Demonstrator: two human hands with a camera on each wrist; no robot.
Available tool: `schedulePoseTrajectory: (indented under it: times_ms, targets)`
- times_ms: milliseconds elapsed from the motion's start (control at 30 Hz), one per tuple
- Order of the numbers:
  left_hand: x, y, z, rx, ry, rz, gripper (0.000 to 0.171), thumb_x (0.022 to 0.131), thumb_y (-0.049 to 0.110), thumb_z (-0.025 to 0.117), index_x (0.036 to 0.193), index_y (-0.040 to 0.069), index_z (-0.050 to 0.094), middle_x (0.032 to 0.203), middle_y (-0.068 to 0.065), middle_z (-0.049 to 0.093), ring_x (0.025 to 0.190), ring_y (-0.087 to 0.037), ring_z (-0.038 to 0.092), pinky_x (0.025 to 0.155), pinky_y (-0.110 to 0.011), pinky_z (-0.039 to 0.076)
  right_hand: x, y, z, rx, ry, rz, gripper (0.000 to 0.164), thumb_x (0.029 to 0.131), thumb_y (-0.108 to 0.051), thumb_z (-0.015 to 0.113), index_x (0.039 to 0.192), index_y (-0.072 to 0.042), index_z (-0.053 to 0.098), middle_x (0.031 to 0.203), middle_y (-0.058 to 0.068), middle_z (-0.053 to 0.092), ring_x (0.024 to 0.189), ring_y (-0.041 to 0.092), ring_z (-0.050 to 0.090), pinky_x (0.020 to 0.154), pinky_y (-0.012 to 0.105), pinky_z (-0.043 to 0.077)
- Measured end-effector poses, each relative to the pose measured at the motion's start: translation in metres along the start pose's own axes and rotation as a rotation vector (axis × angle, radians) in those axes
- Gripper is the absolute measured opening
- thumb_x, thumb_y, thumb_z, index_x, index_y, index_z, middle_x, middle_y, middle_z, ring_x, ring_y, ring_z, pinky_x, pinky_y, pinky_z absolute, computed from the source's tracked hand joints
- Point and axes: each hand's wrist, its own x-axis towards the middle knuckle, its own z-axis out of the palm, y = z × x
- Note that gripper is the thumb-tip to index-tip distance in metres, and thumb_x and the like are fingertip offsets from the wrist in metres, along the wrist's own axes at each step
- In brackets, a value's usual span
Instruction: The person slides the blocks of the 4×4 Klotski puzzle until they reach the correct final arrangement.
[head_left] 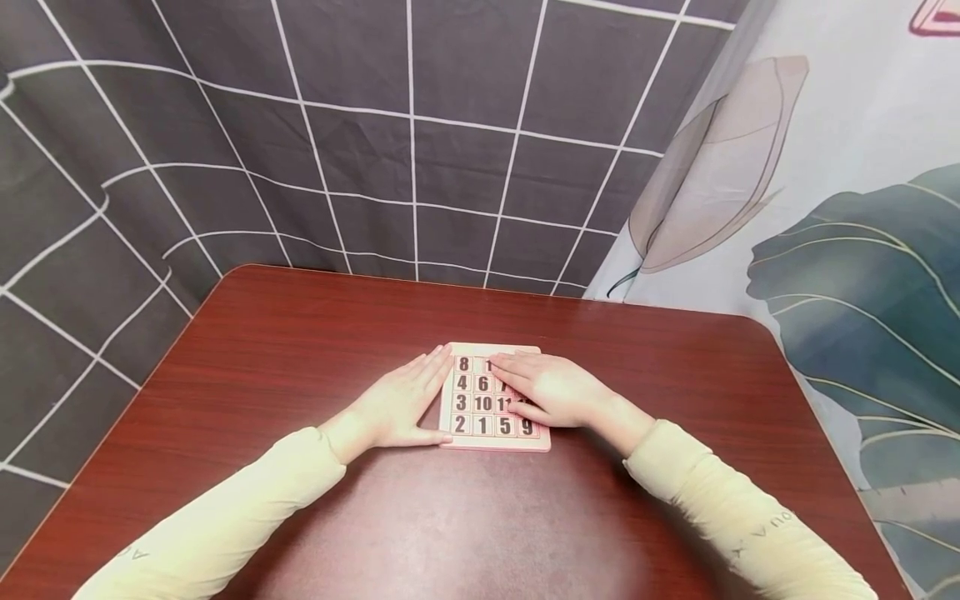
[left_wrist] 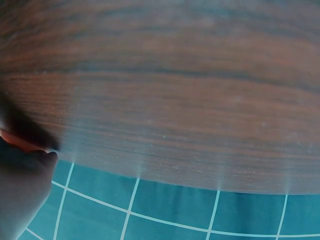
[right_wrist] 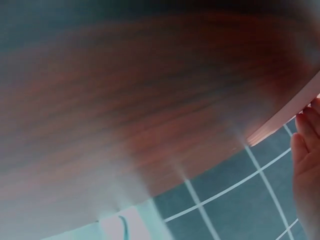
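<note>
A number sliding puzzle (head_left: 495, 444) with a pale frame and bold dark numerals lies flat on the table. Along its left side, my left hand (head_left: 397, 407) rests with fingers extended to the upper left edge and the thumb at the lower left corner. My right hand (head_left: 562, 390) lies over the right part of the puzzle, fingertips touching tiles near the top row and hiding several numbers. The bottom row reads 2, 1, 5, 9. In the right wrist view, the puzzle's pale edge (right_wrist: 280, 117) runs beside the right hand (right_wrist: 309, 160). The left wrist view catches part of the left hand (left_wrist: 22, 190).
The reddish-brown wooden table (head_left: 315, 325) has rounded far corners. Behind it hangs a dark curtain (head_left: 360, 150) with a white grid, and a white leaf-patterned curtain (head_left: 847, 250) hangs at the right. Pale sleeves cover both forearms.
</note>
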Motion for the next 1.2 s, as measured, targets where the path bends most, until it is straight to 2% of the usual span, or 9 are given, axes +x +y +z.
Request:
schedulePoseTrajectory:
  times_ms: [133,300,567,867,1000,1200]
  targets:
    - [0.0,-0.001,0.0,0.017,-0.005,0.001,0.112,0.092,0.069,0.066,0.162,-0.01,0.03,0.172,-0.028,0.028,0.161,-0.038,0.032,0.132,-0.044,0.034,-0.012,0.005,0.0,0.006,0.033,-0.001,0.06,0.1,-0.035,0.07,0.15,-0.004,0.06,0.156,0.011,0.06,0.145,0.025,0.058,0.122,0.045,0.047]
    - [-0.001,-0.002,0.0,0.012,0.002,0.0,0.112,0.092,0.068,0.067,0.162,-0.01,0.03,0.172,-0.028,0.028,0.161,-0.039,0.033,0.132,-0.045,0.034,-0.012,0.007,0.001,-0.002,0.06,-0.016,0.058,0.101,-0.036,0.07,0.15,-0.005,0.061,0.155,0.009,0.061,0.145,0.024,0.058,0.123,0.044,0.046]
    - [0.0,-0.001,0.0,0.003,0.015,0.006,0.112,0.091,0.068,0.068,0.162,-0.01,0.031,0.171,-0.027,0.031,0.16,-0.038,0.035,0.131,-0.045,0.034,0.013,-0.002,0.0,-0.002,0.053,-0.038,0.057,0.102,-0.037,0.066,0.149,-0.005,0.061,0.154,0.009,0.062,0.145,0.023,0.059,0.124,0.044,0.046]
    - [0.002,0.002,-0.009,0.027,-0.027,0.002,0.111,0.09,0.069,0.068,0.161,-0.01,0.034,0.17,-0.027,0.033,0.159,-0.038,0.037,0.131,-0.046,0.035,0.038,-0.008,0.001,-0.02,-0.004,-0.048,0.057,0.105,-0.041,0.062,0.15,-0.006,0.06,0.154,0.008,0.062,0.146,0.023,0.058,0.125,0.04,0.045]
    - [0.002,0.003,-0.013,0.023,-0.027,-0.002,0.11,0.09,0.067,0.07,0.159,-0.011,0.036,0.169,-0.028,0.035,0.158,-0.039,0.039,0.13,-0.047,0.036,0.038,-0.007,0.001,-0.029,-0.024,-0.044,0.057,0.105,-0.041,0.061,0.15,-0.006,0.06,0.155,0.008,0.062,0.146,0.023,0.057,0.125,0.04,0.044]
    - [0.002,0.003,-0.013,0.031,-0.029,-0.007,0.109,0.09,0.068,0.069,0.158,-0.011,0.038,0.169,-0.029,0.035,0.158,-0.039,0.039,0.13,-0.046,0.036,0.024,-0.002,-0.002,-0.013,0.012,-0.047,0.053,0.104,-0.036,0.063,0.146,-0.003,0.063,0.151,0.011,0.064,0.143,0.025,0.06,0.123,0.043,0.046]
